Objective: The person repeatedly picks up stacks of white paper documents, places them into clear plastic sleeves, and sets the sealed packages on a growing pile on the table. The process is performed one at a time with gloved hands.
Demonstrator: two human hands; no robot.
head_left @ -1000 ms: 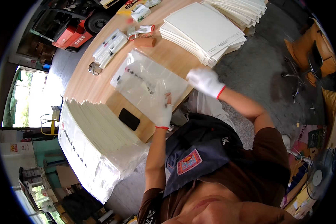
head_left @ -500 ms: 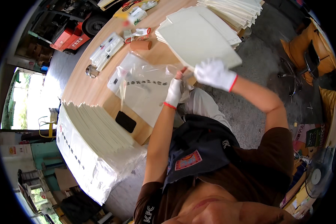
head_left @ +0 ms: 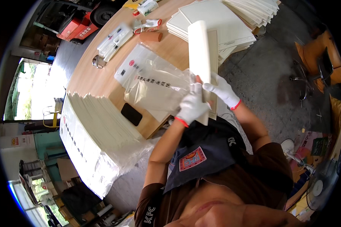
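- Here, in the head view, the left hand (head_left: 191, 108) and right hand (head_left: 222, 90), both gloved, clasp a cream sheet (head_left: 200, 56) upright above the table edge (head_left: 155, 126).
- The left hand also pinches the mouth of a clear plastic bag (head_left: 155, 85); the sheet appears not yet inside.
- Judging by the sheet stack (head_left: 216, 19) and bag pile (head_left: 98, 128), much remains.

One head-worn fisheye view (edges bent) looks steeply down, close over the wooden table (head_left: 102, 72).

A wooden table (head_left: 91, 75) carries white sheet stacks (head_left: 223, 19), clear bags (head_left: 147, 75), a black phone (head_left: 131, 114).
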